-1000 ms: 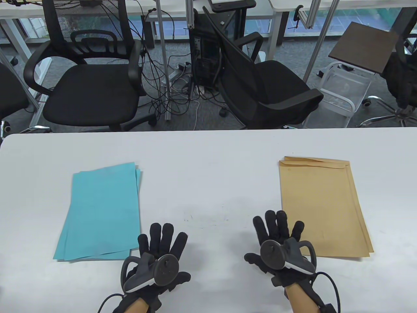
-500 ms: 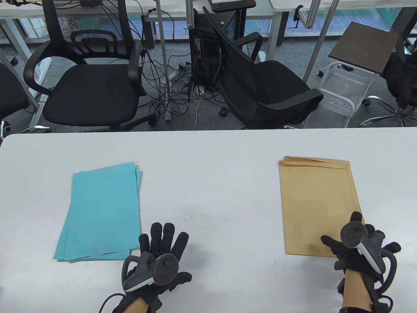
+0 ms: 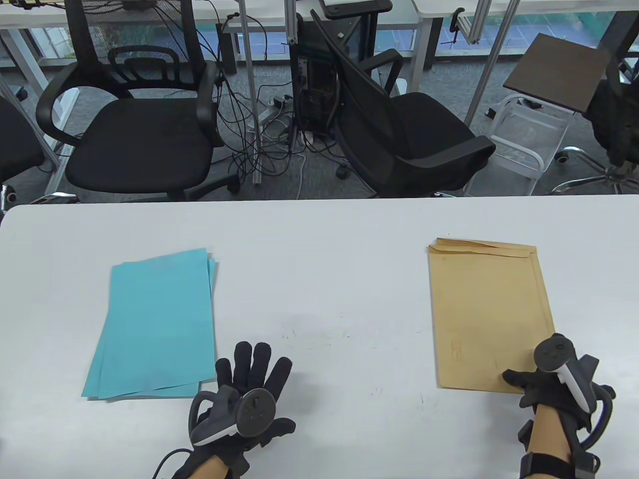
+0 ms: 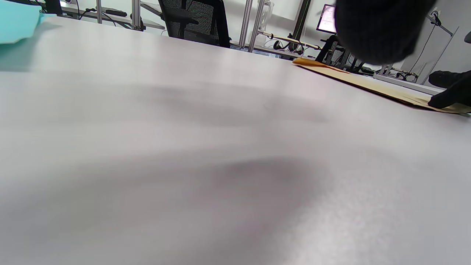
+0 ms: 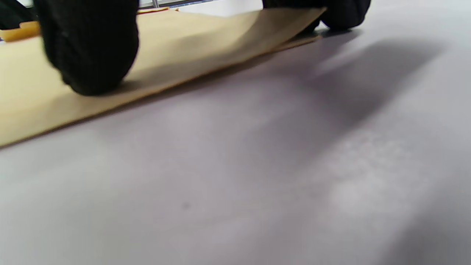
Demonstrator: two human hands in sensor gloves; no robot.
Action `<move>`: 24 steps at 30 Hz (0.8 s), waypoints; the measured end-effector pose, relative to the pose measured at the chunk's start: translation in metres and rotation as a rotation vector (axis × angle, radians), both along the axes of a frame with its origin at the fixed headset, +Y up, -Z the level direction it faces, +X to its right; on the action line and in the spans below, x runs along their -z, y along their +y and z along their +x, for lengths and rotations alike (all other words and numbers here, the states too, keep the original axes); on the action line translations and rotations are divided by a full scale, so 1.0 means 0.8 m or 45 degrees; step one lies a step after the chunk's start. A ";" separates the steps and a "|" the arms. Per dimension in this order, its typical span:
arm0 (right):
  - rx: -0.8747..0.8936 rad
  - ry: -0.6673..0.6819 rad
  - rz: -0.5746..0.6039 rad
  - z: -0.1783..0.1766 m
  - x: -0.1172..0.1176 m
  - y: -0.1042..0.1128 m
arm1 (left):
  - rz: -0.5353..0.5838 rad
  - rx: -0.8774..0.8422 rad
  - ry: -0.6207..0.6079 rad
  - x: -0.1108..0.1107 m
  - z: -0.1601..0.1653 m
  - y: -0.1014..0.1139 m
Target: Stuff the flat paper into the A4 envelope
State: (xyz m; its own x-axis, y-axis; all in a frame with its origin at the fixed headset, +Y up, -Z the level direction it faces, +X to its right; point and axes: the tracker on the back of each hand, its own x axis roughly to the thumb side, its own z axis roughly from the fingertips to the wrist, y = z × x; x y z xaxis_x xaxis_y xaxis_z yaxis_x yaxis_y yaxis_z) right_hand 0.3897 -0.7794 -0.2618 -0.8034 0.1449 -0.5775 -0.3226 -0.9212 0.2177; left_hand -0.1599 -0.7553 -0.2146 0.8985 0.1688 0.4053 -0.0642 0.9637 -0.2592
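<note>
Barely begun: blue paper (image 3: 155, 324) lay untouched at the worktop's (image 3: 319, 239) left, nothing yet inside the envelope (image 3: 491, 314) at right. Right hand (image 3: 551, 381) pinched and lifted its near corner. Left hand (image 3: 247, 394) rested flat, fingers (image 3: 252, 357) spread, holding nothing.

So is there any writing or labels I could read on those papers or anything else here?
None can be read.
Top brown envelope: a faint printed block near its lower left, too small to read.
Blue paper stack: no print shows.
Monitor in the background: lit, too blurred to read.
</note>
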 end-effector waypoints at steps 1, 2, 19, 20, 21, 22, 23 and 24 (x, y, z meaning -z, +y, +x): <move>0.004 -0.004 0.021 -0.002 0.000 0.001 | -0.001 0.004 0.001 0.000 0.000 -0.001; -0.003 0.001 0.035 -0.004 0.001 0.002 | -0.001 0.006 0.001 0.000 0.000 -0.001; -0.069 -0.111 0.767 -0.037 -0.026 0.106 | 0.008 -0.021 0.004 -0.001 0.000 0.003; -0.048 -0.115 0.806 -0.039 -0.029 0.111 | 0.009 -0.022 0.003 -0.001 0.000 0.003; 0.015 -0.089 0.876 -0.042 -0.032 0.118 | 0.010 -0.024 0.000 -0.002 0.001 0.004; 0.059 -0.080 0.914 -0.045 -0.034 0.122 | 0.011 -0.026 -0.001 -0.002 0.001 0.005; 0.133 -0.096 0.977 -0.051 -0.037 0.128 | 0.015 -0.031 -0.001 -0.003 0.001 0.006; 0.184 -0.081 1.015 -0.055 -0.037 0.131 | 0.022 -0.036 0.000 -0.003 0.000 0.007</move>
State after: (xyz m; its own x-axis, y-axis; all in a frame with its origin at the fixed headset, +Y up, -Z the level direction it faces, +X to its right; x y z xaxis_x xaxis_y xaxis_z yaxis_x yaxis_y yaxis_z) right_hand 0.3459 -0.6745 -0.2320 -0.7144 0.6319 -0.3006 -0.4400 -0.7397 -0.5092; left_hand -0.1596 -0.7494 -0.2121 0.8933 0.1873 0.4085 -0.0916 0.9658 -0.2426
